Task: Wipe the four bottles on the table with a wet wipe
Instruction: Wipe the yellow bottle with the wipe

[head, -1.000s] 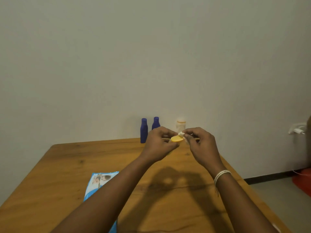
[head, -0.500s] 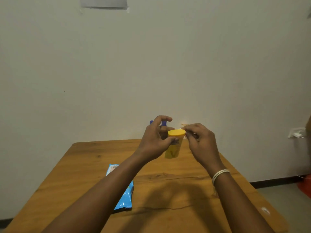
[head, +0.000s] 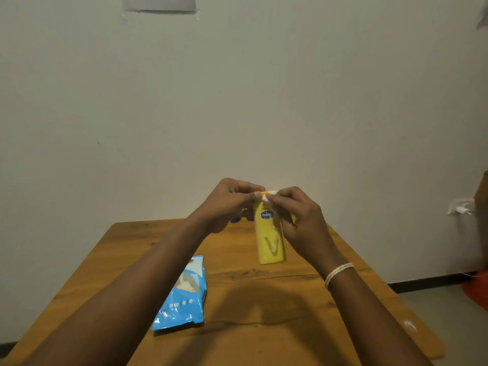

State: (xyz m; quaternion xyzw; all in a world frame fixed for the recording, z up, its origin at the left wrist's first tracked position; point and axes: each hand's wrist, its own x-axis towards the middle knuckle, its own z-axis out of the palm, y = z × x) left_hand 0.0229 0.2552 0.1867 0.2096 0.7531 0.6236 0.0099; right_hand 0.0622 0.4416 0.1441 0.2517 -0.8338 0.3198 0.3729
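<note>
Pale wall is filling the background behind a wooden tabletop (head: 264,299), above which the yellow Vaseline lotion bottle (head: 269,233) is hanging upright, held up near its cap. Left hand (head: 227,204) is gripping the bottle's top, fingers curled round it, while the right hand (head: 295,215) is pinching a small wad of white wet wipe (head: 269,195) against the cap edge, fingers clamped on it. Judging from this, the cap is being cleaned. To do it well, the left hand should be turning the bottle slowly while the wipe is pressing round the whole rim, then travelling down the label and sides to the base. Just behind the hands, bits of dark blue bottles (head: 239,219) are peeking out at the tabletop's far edge. Nearer, to the left, a blue wet-wipe packet (head: 182,297) is lying flat. A white bracelet (head: 338,273) is circling the right wrist.
</note>
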